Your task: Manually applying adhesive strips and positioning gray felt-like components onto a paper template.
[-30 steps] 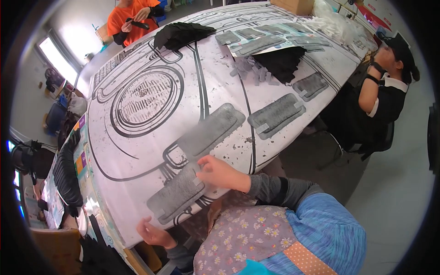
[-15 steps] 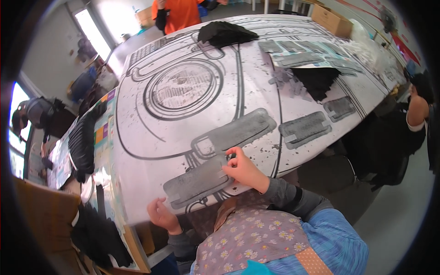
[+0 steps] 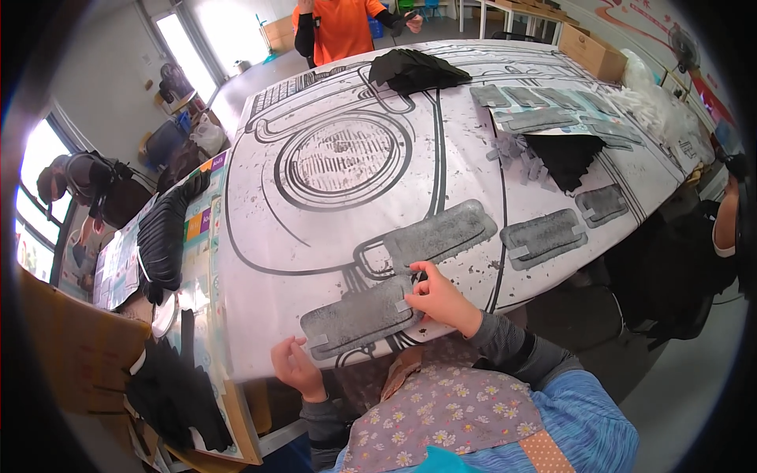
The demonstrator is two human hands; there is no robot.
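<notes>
A long grey pad (image 3: 361,318) with rounded corners and a dark outline lies near the table's front edge, small pale tabs on its ends. My right hand (image 3: 448,303) is at its right end, fingers curled and thumb beside the pale tab; whatever they pinch is too small to make out. By the pad's left end, near another pale tab (image 3: 318,340), my left hand (image 3: 298,369) is raised with its fingers apart and nothing in them. A second grey pad (image 3: 443,233) lies just beyond, next to a pale cutout.
The table's white sheet (image 3: 260,315) bears black line drawing. More grey pads (image 3: 544,238) lie to the right, near black cloth (image 3: 564,158) and grey scraps (image 3: 520,158). Black fabric (image 3: 418,71) and a cardboard box (image 3: 591,54) are farther back. A person in orange (image 3: 343,31) stands opposite.
The whole view has shifted, so the table sits farther right. Both my hands keep nearly the same places by the pad. The person in orange shows a forearm held out to the side.
</notes>
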